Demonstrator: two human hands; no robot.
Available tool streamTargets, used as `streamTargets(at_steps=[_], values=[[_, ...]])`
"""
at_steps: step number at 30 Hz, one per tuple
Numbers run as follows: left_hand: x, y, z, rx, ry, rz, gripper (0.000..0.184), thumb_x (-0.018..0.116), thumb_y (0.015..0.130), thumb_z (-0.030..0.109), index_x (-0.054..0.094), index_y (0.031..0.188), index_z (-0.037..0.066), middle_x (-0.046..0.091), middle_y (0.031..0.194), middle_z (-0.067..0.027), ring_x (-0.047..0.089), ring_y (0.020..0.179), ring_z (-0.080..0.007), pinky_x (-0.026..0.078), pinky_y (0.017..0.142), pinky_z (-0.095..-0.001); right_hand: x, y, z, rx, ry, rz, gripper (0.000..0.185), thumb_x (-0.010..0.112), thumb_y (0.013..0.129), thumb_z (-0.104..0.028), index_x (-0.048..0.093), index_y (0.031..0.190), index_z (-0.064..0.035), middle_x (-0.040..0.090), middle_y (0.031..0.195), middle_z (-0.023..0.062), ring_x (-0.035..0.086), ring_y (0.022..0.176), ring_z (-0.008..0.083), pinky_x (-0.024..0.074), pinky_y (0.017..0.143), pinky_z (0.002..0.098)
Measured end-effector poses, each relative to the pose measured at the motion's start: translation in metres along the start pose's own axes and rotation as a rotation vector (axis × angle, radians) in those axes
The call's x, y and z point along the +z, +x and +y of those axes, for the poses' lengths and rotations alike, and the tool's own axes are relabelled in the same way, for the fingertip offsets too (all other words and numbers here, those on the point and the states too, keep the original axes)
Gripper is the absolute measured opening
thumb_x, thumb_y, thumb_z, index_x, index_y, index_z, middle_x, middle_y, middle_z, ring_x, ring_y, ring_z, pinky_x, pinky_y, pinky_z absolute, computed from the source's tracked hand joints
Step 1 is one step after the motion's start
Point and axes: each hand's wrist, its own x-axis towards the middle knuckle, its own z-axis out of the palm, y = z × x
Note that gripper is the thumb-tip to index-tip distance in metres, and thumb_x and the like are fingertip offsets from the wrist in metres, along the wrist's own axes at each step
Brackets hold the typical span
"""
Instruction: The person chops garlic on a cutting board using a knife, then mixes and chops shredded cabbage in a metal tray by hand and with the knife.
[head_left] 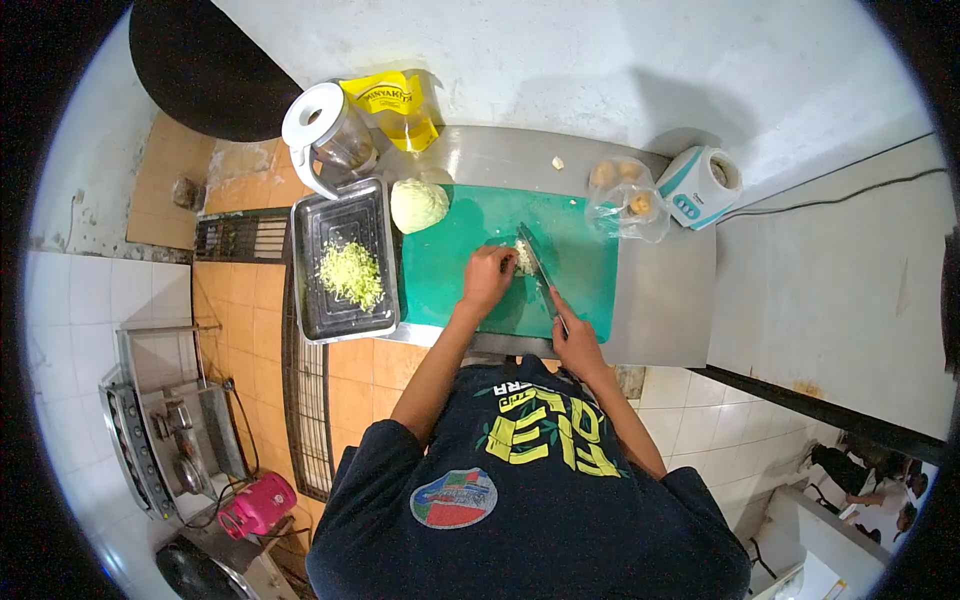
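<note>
My right hand (578,340) is wrapped round the handle of a knife (540,262), whose blade points away from me over the green cutting board (450,270). Beside the blade lies a small heap of finely chopped pale pieces (525,260); their kind is too small to tell. Curled and drawn together, the fingers of my left hand (488,278) touch the heap's left edge. Whatever may be between those fingertips is hidden. A cut head of cabbage (419,206) rests at the board's far left corner.
Left of the board, a black tray (312,305) holds shredded green cabbage (350,277). Behind it stand a blender jug (340,135) and a yellow cooking-oil pouch (400,105). At the right are a plastic bag (628,205) with round brownish items and a blender base (700,185) with its cord.
</note>
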Motion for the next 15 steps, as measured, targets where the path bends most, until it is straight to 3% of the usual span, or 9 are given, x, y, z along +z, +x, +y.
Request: streamTargets(at_steps=[2, 5, 15], values=[[-0.002, 0.001, 0.007, -0.115, -0.041, -0.035, 0.021, 0.079, 0.084, 0.011, 0.071, 0.101, 0.003, 0.071, 0.091, -0.0156, 0.067, 0.091, -0.0377, 0.055, 0.082, -0.0467, 0.000, 0.000, 0.000, -0.015, 0.010, 0.018, 0.067, 0.054, 0.097, -0.007, 0.040, 0.161, -0.0201, 0.065, 0.081, 0.0301, 0.065, 0.073, 0.0462, 0.0507, 0.072, 0.0528], [-0.012, 0.003, 0.020, -0.035, -0.085, -0.024, 0.029, 0.081, 0.083, 0.013, 0.067, 0.105, 0.001, 0.070, 0.096, -0.0179, 0.066, 0.094, -0.0388, 0.055, 0.082, -0.0464, -0.004, -0.004, -0.007, -0.006, 0.006, 0.034, 0.067, 0.054, 0.097, -0.007, 0.040, 0.161, -0.0205, 0.064, 0.079, 0.0300, 0.065, 0.072, 0.0463, 0.0505, 0.071, 0.0539], [-0.001, 0.002, 0.008, 0.083, -0.038, -0.022, 0.012, 0.077, 0.083, 0.003, 0.075, 0.095, 0.002, 0.071, 0.094, -0.0161, 0.067, 0.090, -0.0378, 0.055, 0.080, -0.0462, 0.003, -0.005, 0.007, 0.005, -0.202, -0.066, 0.071, 0.057, 0.097, -0.009, 0.035, 0.163, -0.0236, 0.067, 0.076, 0.0276, 0.067, 0.072, 0.0473, 0.0520, 0.069, 0.0587]])
